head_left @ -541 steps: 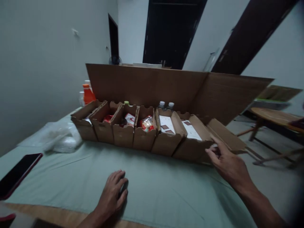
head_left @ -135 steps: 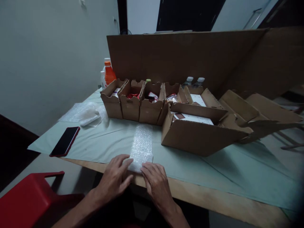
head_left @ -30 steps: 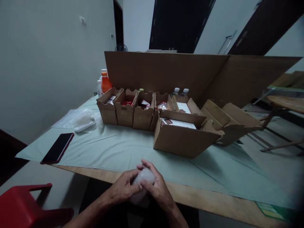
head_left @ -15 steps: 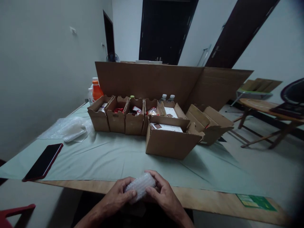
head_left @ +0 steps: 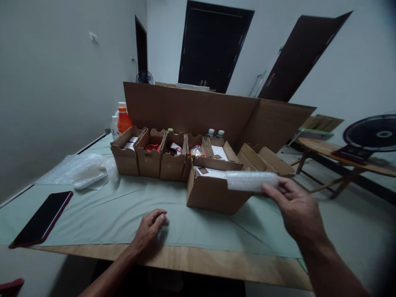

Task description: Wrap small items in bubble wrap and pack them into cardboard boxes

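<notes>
Desk, covered with a pale green cloth, contents from left to right: a dark phone lying flat near the front left edge; a heap of clear plastic wrap further back; an orange bottle standing behind a row of small open cardboard boxes set side by side and holding packets. Left hand: resting palm down on the cloth near the front edge, fingers loosely curled, holding nothing. Open cardboard box: stands forward of the row, a white sheet with a brown patch visible inside. Two small bottles with white caps behind the row, before a tall cardboard sheet standing upright. Roll of bubble wrap: held level in the air over the right end of the open box, pinched at its right end by the fingertips of the right hand.
</notes>
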`<state>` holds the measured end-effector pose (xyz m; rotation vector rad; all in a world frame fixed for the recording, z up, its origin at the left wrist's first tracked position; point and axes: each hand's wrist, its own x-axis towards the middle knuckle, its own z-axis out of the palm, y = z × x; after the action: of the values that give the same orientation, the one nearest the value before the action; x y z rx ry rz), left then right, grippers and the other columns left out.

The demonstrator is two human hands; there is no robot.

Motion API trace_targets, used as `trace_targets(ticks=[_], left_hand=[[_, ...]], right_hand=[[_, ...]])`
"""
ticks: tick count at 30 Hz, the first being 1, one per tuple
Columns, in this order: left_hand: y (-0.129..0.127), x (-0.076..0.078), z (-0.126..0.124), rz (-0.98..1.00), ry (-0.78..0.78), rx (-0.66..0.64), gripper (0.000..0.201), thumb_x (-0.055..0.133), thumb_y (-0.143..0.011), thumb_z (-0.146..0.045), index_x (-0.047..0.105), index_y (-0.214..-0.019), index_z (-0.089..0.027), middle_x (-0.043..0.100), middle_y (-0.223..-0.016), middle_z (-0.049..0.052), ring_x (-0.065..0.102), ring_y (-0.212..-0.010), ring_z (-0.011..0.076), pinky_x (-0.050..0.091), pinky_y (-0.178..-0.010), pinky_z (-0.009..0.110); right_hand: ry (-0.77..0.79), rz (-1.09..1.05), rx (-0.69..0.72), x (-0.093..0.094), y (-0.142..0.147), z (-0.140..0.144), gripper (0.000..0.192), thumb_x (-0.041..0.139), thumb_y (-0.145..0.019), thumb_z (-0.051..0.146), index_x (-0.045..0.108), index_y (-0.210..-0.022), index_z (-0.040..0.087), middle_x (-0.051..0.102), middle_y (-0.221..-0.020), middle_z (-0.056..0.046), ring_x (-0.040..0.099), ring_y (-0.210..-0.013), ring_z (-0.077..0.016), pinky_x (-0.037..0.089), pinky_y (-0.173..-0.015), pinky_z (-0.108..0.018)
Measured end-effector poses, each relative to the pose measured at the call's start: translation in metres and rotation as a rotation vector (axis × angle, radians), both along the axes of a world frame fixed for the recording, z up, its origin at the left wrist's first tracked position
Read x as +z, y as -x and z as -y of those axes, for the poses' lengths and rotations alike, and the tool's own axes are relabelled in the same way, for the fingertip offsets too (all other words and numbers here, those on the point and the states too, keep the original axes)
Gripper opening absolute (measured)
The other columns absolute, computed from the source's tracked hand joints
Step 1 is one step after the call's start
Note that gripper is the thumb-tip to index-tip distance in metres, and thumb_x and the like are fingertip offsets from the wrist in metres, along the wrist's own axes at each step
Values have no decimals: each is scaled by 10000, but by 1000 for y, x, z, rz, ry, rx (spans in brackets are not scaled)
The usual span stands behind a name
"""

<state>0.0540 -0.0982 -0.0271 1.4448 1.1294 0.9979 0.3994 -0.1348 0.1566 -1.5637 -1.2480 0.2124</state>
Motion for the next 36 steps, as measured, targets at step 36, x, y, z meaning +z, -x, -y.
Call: trace_targets(ticks=[36], left_hand=[[-49,13,-30,-31,-198,14,644,624,-847,-387,475,-1450,-218,526,-1473,148,554,-1297,306,502,-1008,451]], right_hand=[[316,412,-125,-28,-87,-13,509,645,-762,579,720,-1108,214,766,-1027,-102,688,-749,-256,522,-677,-368]])
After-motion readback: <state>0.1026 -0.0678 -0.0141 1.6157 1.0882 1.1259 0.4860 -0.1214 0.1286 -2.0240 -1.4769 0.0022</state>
